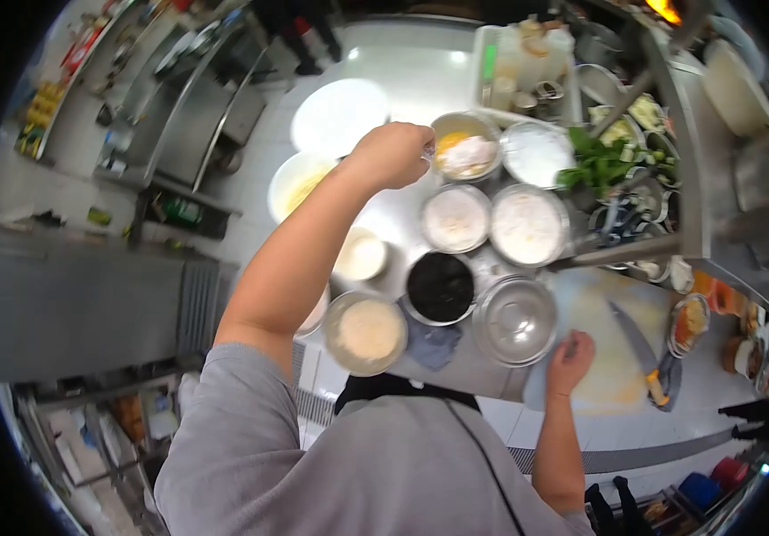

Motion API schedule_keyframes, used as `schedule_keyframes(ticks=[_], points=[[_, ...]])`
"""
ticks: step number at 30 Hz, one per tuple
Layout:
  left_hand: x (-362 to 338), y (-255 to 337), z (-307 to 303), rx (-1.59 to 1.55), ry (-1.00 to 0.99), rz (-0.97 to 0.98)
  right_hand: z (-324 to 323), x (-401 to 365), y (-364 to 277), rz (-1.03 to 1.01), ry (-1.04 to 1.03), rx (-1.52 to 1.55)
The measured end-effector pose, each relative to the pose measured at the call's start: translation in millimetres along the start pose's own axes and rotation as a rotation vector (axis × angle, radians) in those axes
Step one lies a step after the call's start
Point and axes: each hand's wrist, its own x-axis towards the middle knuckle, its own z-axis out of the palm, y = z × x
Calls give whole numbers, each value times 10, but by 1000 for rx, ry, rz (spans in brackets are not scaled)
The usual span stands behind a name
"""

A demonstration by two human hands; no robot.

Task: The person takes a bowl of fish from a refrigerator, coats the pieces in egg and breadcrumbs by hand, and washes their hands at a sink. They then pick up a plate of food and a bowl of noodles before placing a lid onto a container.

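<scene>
My left hand (395, 154) is closed, reaching over the table beside a metal bowl (467, 171) that holds something yellow and a pale, floury lump. A bit of something whitish shows at its fingertips, too small to name. My right hand (572, 357) is curled closed at the left edge of a pale cutting board (599, 380); its contents, if any, are hidden. Near it stands a shiny, empty-looking metal bowl (516, 320). On the board lies a knife (636, 337) with a yellow handle. Bowls of white powder (528, 225) and black contents (440, 286) sit between my hands.
A white round plate (340, 116) and a bowl of pale yellow food (300, 186) stand at the left. Green leaves (596, 159) and a tray of bottles (483, 67) are at the back right. A metal shelf post (693, 161) rises at the right.
</scene>
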Motion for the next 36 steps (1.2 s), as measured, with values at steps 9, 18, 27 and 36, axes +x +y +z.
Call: schedule_keyframes(ticks=[9,18,27,36], points=[[-2742,-1358,893,-7,-346,-418,8,30,-77,36,-61,-36],[-3113,-1611,1397,-345,-65,-550,20,30,-168,70,-41,-90],[-2215,-1269,465,-1284,22,-401,69,1,-26,21,5,-125],[1093,893,556,-350,251,238,-50,88,-146,64,31,-47]])
